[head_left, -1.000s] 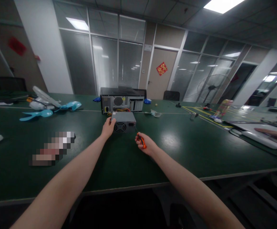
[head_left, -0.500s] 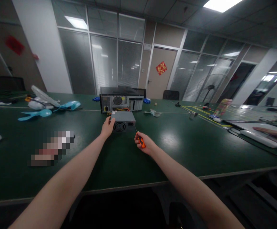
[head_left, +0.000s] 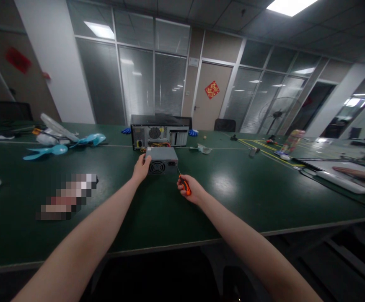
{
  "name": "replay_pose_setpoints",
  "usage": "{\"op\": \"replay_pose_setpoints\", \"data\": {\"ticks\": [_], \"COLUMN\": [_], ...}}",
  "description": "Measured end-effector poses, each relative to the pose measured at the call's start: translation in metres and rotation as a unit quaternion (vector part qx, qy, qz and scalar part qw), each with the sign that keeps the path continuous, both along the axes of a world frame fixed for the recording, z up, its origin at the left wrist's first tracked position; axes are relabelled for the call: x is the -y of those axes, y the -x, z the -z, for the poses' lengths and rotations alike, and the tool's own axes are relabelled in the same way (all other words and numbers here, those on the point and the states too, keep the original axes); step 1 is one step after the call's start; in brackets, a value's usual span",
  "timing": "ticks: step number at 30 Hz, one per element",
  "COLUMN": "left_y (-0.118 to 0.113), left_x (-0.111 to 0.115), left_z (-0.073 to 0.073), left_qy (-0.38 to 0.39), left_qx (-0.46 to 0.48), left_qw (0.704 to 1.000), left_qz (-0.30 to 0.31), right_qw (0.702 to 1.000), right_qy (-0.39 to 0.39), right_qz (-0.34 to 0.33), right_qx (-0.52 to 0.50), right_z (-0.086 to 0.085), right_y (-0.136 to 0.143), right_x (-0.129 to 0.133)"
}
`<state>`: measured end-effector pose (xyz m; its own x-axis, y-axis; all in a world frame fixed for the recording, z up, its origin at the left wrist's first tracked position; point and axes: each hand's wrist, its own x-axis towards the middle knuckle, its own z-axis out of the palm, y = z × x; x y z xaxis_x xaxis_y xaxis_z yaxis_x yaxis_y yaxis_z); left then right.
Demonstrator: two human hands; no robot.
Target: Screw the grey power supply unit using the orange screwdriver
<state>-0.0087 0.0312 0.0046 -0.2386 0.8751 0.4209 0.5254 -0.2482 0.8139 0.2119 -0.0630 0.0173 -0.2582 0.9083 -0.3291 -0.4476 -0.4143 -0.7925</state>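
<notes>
A grey metal power supply [head_left: 166, 154] with a round fan grille sits on the green table [head_left: 157, 218]. My left hand [head_left: 141, 167] grips its left end, thumb on top. In my right hand [head_left: 191, 188] is an orange and black screwdriver [head_left: 185, 185], its thin shaft pointing up and left at the right side of the power supply. Whether the tip touches the metal is too small to tell. Right behind the power supply lies a black and silver computer case [head_left: 160, 132], with coloured wires [head_left: 161, 144] between the two.
Light blue plastic pieces [head_left: 55, 150] and a white object [head_left: 58, 126] lie at the left. Nearer is a pixelated item [head_left: 72, 195]. Blue gloves [head_left: 193, 133] show beside the case. A small clear bag [head_left: 204, 149] lies right of it; a long white bar [head_left: 342, 181] is far right.
</notes>
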Motion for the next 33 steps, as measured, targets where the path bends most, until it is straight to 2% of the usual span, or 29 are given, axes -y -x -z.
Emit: {"op": "replay_pose_setpoints", "data": {"ticks": [7,14,23,30,33], "left_y": [0.0002,0.0012,0.0004,0.0009,0.0016], "left_x": [-0.0001,-0.0061,-0.0026,-0.0038,-0.0043], "left_z": [-0.0002,0.0039,0.0015,0.0022,0.0034], "left_qy": [-0.001,-0.024,-0.016,-0.009,-0.010], "left_qx": [-0.001,0.003,0.009,0.003,0.008], "left_qw": [1.000,1.000,1.000,1.000,1.000], "left_qz": [0.003,0.007,0.009,0.007,0.012], "right_qw": [0.999,1.000,0.998,1.000,0.999], "right_qy": [-0.008,-0.014,-0.001,0.002,0.005], "right_qz": [-0.042,-0.013,-0.055,-0.019,-0.036], "right_qx": [-0.019,0.016,-0.005,0.015,-0.010], "right_z": [0.0021,0.0013,0.0020,0.0006,0.0020], "right_y": [-0.0040,0.0019,-0.0020,-0.0001,-0.0025], "right_x": [-0.0053,0.0022,-0.0020,0.0008,-0.0013]}}
